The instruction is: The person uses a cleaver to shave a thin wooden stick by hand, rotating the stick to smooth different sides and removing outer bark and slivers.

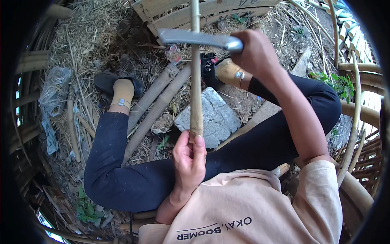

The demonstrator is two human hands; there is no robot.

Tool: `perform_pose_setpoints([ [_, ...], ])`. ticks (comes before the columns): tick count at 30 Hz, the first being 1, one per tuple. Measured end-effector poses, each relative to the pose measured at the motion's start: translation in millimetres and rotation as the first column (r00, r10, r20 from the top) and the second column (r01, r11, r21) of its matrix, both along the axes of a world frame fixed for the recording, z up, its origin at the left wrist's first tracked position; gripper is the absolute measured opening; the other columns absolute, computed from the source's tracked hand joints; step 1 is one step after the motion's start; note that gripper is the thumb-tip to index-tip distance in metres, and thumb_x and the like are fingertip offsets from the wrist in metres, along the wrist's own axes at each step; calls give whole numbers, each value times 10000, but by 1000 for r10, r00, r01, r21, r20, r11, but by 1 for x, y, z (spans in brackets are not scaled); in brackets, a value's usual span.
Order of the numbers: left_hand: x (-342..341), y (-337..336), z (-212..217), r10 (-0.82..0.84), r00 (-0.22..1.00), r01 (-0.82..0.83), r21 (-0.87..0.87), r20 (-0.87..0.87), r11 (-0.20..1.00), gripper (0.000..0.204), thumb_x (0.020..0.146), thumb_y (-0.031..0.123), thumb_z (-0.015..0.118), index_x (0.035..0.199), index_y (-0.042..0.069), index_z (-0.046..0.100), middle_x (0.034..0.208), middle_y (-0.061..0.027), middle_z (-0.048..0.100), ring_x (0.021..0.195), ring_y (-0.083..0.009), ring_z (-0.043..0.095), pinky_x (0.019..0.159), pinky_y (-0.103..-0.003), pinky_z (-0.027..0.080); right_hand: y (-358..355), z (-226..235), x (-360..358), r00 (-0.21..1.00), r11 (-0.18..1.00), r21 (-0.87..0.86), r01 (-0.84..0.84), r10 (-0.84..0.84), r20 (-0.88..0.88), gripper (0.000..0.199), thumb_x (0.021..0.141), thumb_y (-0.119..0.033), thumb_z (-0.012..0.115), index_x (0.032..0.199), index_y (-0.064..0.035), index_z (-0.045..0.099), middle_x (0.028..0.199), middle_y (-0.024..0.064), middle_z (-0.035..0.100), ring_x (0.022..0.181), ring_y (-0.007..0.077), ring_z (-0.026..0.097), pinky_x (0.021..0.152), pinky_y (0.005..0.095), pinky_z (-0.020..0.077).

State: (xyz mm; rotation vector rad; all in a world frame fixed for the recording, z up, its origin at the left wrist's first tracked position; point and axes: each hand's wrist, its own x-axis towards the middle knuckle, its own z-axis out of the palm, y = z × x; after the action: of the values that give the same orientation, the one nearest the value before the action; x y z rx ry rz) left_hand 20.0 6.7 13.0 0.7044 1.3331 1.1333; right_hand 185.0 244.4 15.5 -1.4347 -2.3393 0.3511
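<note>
A long, pale stick (196,89), looking like bamboo or stripped wood, stands away from my body between my legs. My left hand (189,160) is closed round its near end, the thumb lying along it. My right hand (256,53) grips a broad-bladed knife (183,37), its handle mostly hidden in the fist. The grey blade lies crosswise over the far part of the stick. Whether its edge touches the wood, I cannot tell. Behind the stick's lower half sits a rough grey stone block (213,116).
Two bamboo poles (156,107) lie slanting on the straw-strewn ground between my feet. A slatted wooden crate (170,18) stands beyond. Crumpled clear plastic (55,91) is at the left. Bamboo rails (361,114) and a pile of cut bamboo (353,36) are at the right.
</note>
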Motion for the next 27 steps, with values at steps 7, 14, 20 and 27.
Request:
perform_pose_setpoints([
  [7, 11, -4, -2, -71, 994, 72, 15, -82, 997, 191, 1058, 214, 508, 937, 72, 469, 598, 70, 402, 455, 10, 316, 405, -193, 218, 45, 12, 37, 968, 964, 137, 227, -238, 77, 256, 830, -227, 694, 978, -26, 752, 813, 234, 694, 792, 395, 693, 744, 436, 560],
  [14, 5, 2, 4, 32, 999, -32, -1, -13, 999, 158, 1051, 200, 531, 1004, 49, 525, 606, 74, 406, 459, 16, 305, 405, -193, 210, 41, 24, 62, 923, 921, 59, 385, -382, -45, 363, 902, -382, 709, 865, -21, 727, 695, 192, 667, 619, 343, 663, 621, 427, 512],
  [20, -5, 5, 1, 76, 996, -77, -15, -34, 997, 156, 1064, 196, 497, 1015, 49, 516, 601, 75, 385, 466, 15, 299, 406, -192, 206, 2, 27, 16, 982, 998, -43, 45, -52, -180, 197, 781, -151, 736, 953, -64, 773, 790, 190, 714, 721, 337, 711, 733, 413, 567],
  [27, 11, -8, 3, -84, 989, 93, 65, -125, 994, 201, 1065, 206, 493, 927, 65, 454, 602, 64, 396, 474, 1, 322, 420, -201, 223, 11, 19, 22, 985, 986, 41, 159, -156, -68, 293, 701, -122, 707, 984, -100, 781, 816, 183, 717, 786, 372, 701, 799, 446, 570],
])
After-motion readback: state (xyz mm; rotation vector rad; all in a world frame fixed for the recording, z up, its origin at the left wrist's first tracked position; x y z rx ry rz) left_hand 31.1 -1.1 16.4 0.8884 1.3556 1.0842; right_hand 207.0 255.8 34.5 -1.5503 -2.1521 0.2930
